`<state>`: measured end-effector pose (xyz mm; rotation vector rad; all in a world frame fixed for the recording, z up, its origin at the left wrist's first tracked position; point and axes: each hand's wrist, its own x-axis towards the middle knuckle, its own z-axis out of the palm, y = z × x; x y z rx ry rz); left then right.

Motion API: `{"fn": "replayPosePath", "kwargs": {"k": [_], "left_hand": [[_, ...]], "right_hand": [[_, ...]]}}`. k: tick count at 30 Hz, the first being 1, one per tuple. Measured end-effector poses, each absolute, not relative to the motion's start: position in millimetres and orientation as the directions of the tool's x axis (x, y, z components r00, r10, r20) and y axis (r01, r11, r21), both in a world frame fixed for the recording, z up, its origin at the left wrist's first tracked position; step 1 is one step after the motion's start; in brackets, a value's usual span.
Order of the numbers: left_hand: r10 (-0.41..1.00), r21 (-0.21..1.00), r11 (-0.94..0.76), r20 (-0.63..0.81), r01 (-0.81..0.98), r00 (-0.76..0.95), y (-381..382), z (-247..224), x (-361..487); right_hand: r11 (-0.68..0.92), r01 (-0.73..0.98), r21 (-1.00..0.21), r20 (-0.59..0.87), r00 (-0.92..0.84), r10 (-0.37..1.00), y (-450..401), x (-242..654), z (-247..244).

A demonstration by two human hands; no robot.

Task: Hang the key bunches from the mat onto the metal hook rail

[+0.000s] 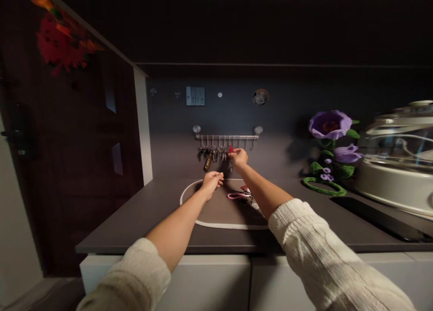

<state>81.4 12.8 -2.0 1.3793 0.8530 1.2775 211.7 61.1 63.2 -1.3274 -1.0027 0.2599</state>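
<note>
My right hand (pixel 239 157) is raised to a clear hook rail (pixel 226 137) on the dark wall, its fingers pinching a red-topped key (pixel 230 149) at one of the hooks. Several sets of keys (pixel 216 155) hang from the hooks to its left, one with a dark tag bearing gold lettering (pixel 208 160). Lower and to the left, my left hand (pixel 213 184) hovers over a brown mat with a white edge (pixel 233 226). Its fingers are curled together; what they hold, if anything, is hidden. A pink strap with keys (pixel 238 195) lies on the mat, partly behind my right forearm.
Purple artificial flowers (pixel 330 125) with a green ring base stand to the right, beside a large cream appliance with a clear cover (pixel 395 180). A flat black object (pixel 382 218) lies before them. A shelf (pixel 270 31) overhangs the counter (pixel 135 225); a dark door (pixel 111 166) is left.
</note>
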Motion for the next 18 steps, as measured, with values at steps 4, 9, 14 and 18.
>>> {"fn": "replayPosePath", "kwargs": {"k": [4, 9, 14, 18], "left_hand": [[0.946, 0.964, -0.237, 0.258, -0.124, 0.198, 13.5, -3.0, 81.4], [0.939, 0.962, -0.251, 0.269, -0.111, 0.213, 11.7, -3.1, 80.6], [0.925, 0.957, -0.278, 0.289, -0.078, 0.246, 7.9, -3.6, 80.6], [0.910, 0.949, -0.313, 0.310, -0.035, 0.276, 3.6, -4.8, 81.1]], "right_hand": [[0.314, 0.267, -0.911, 0.410, 0.517, 0.751, 57.6, 213.4, 59.0], [0.366, 0.173, -0.914, 0.405, 0.410, 0.817, 48.1, 219.9, 56.6], [0.359, 0.116, -0.926, 0.376, 0.342, 0.861, 31.2, 228.2, 56.0], [0.326, 0.141, -0.935, 0.355, 0.342, 0.870, 19.8, 235.7, 53.3]]}}
